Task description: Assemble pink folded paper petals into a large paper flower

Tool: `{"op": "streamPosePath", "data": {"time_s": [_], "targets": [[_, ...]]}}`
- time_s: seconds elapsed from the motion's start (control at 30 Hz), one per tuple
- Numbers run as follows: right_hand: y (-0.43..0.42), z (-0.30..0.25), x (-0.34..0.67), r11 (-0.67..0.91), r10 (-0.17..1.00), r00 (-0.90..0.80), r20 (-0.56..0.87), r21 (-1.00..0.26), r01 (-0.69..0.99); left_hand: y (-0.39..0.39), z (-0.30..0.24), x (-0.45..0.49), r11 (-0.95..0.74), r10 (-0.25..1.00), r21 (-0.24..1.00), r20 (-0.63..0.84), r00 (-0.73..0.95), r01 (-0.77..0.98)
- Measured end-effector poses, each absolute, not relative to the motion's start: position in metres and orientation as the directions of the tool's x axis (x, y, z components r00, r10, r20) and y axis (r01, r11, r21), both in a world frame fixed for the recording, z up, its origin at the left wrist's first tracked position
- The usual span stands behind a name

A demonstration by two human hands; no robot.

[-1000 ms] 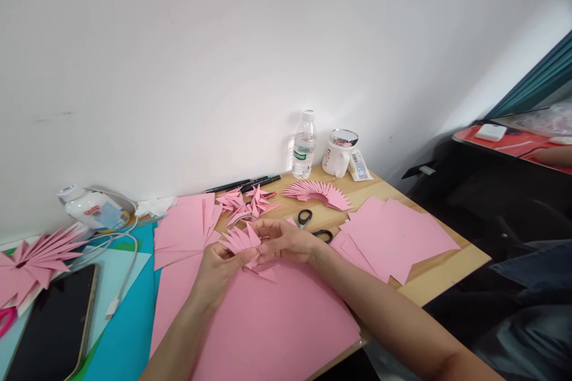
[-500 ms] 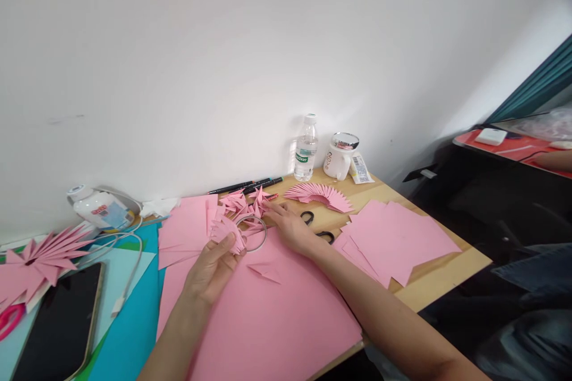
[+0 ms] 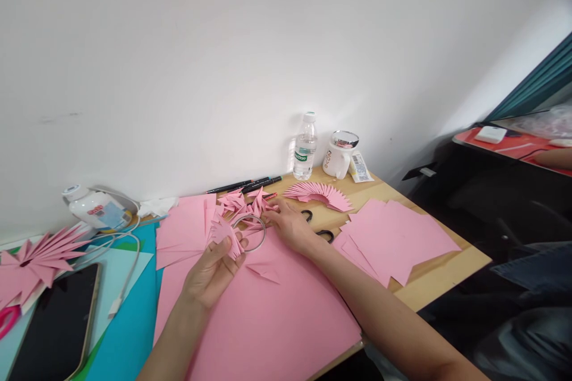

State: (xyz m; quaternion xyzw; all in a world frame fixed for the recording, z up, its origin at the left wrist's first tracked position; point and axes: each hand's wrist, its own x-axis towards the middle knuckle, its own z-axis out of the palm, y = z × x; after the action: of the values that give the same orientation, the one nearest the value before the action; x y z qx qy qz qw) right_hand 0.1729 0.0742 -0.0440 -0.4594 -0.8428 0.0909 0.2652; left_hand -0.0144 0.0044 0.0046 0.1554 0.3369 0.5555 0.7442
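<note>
My left hand point(image 3: 217, 271) is closed on a fan of folded pink paper point(image 3: 224, 235), pinched between thumb and fingers above the sheets. Right beside it, a thin pale ring point(image 3: 264, 237), like a roll of tape, lies on the pink paper. My right hand point(image 3: 290, 226) reaches to the right edge of a pile of folded pink paper pieces point(image 3: 235, 202). Its fingertips are drawn together on one small folded piece, mostly hidden by them. A single folded piece point(image 3: 263, 272) lies on the large pink sheet point(image 3: 277, 321) between my forearms.
Black-handled scissors point(image 3: 325, 236) lie by my right wrist. Behind are pens point(image 3: 261, 184), a water bottle point(image 3: 305, 149), a mug point(image 3: 338, 158) and a pleated pink arc point(image 3: 319, 193). Pink sheets point(image 3: 402, 235) lie right; a phone point(image 3: 58, 321), cable and white bottle point(image 3: 98, 208) left.
My right hand's fingers have gone from stretched out over the pile to curled in at its edge. My left hand keeps its hold on the paper fan. The view has shifted slightly.
</note>
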Motion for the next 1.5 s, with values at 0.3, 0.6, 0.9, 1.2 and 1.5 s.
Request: {"op": "streamPosePath", "data": {"time_s": [0.3, 0.6, 0.9, 1.2, 1.5], "targets": [[0.08, -0.047, 0.175, 0.35, 0.921, -0.123, 0.369, -0.648, 0.676, 0.001, 0.005, -0.016, 0.31, 0.95, 0.605, -0.233, 0.21, -0.733], [0.083, -0.035, 0.18, 0.179, 0.983, 0.053, 0.176, -0.982, -0.064, 0.004, 0.005, -0.014, 0.223, 0.975, 0.71, -0.165, 0.15, -0.668], [0.067, -0.013, 0.18, -0.183, 0.905, -0.418, 0.08, -0.813, -0.553, 0.009, 0.0, -0.013, 0.165, 0.984, 0.773, -0.174, 0.046, -0.613], [0.043, -0.009, 0.164, -0.208, 0.815, -0.568, 0.109, -0.861, -0.464, 0.01, -0.001, -0.011, 0.166, 0.978, 0.73, -0.209, 0.015, -0.663], [0.043, -0.011, 0.16, 0.054, 0.886, -0.447, 0.122, -0.985, -0.161, 0.012, -0.001, -0.01, 0.163, 0.966, 0.741, -0.254, -0.048, -0.651]]}}
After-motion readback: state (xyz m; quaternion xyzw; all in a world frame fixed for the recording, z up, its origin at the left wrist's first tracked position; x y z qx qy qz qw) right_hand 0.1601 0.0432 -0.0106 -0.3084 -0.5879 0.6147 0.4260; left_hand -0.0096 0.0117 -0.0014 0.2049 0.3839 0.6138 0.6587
